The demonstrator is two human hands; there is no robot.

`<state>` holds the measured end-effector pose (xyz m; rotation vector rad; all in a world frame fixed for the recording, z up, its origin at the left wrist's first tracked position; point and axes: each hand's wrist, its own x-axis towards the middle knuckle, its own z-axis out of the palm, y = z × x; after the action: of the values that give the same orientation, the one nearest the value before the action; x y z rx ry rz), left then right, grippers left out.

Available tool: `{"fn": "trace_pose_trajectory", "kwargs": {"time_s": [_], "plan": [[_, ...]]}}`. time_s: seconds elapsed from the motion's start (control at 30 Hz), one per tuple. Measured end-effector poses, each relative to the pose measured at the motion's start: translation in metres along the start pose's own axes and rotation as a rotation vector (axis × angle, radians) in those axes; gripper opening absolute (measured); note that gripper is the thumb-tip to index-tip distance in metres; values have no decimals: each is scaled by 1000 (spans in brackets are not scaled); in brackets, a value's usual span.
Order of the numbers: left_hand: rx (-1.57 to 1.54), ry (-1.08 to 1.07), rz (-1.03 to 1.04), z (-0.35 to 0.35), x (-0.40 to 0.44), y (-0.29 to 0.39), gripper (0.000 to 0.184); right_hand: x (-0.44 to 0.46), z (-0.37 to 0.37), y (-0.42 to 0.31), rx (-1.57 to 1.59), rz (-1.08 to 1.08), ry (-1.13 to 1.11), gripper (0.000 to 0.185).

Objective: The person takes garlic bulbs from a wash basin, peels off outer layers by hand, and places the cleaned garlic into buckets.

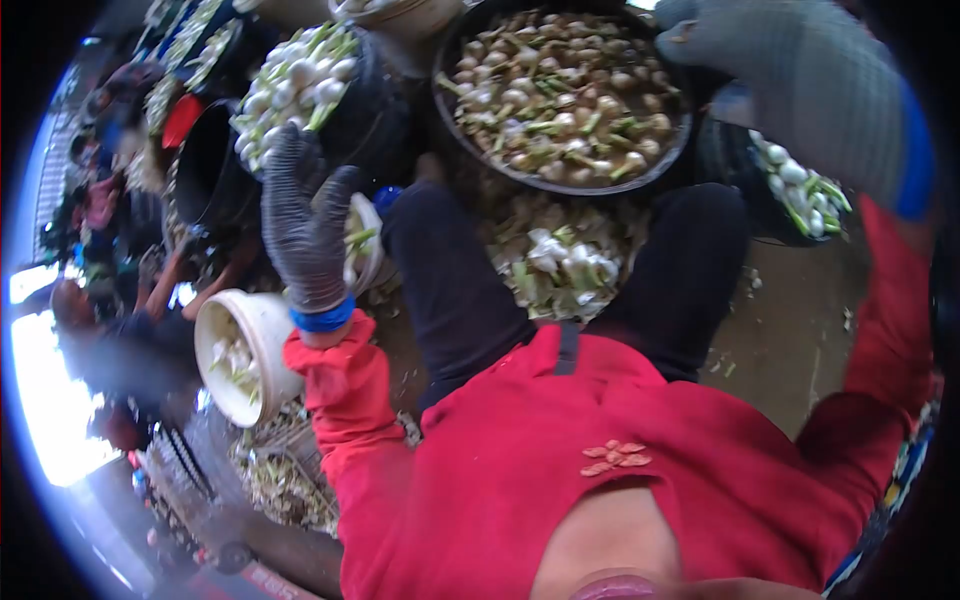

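My left hand [302, 225], in a grey glove with a blue cuff, is raised with fingers stretched and thumb apart. Its fingertips overlap the edge of a heap of white garlic bulbs [300, 85] with green stems in a dark bucket [375, 120]; contact cannot be told. My right hand [800, 85], gloved likewise, hangs close to the camera at upper right, blurred, its fingers partly cut off. It is above a dark bucket [735, 185] with white bulbs [795, 175]. Between the hands stands a wide black tub [560, 185] of brownish garlic bulbs [560, 90].
Peelings [565, 265] are heaped on the floor between my knees. A white bucket [270, 350] lies tilted at the left, beside more scraps [285, 470]. Other people [130, 330] sit at far left, near a black bucket [215, 165] and a red object [181, 120].
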<state>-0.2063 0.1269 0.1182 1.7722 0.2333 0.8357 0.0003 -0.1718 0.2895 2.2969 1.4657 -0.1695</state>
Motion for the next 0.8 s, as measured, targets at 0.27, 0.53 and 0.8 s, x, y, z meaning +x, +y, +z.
{"fn": "trace_pose_trajectory", "kwargs": {"time_s": [0.27, 0.53, 0.8], "plan": [[-323, -190, -67, 96, 56, 26, 46, 86, 157, 28, 325, 41, -196, 43], [-448, -353, -373, 180, 79, -71, 38, 199, 376, -2, 525, 331, -95, 30], [-492, -264, -640, 196, 74, -109, 36, 288, 459, -27, 297, 377, -29, 29]]}}
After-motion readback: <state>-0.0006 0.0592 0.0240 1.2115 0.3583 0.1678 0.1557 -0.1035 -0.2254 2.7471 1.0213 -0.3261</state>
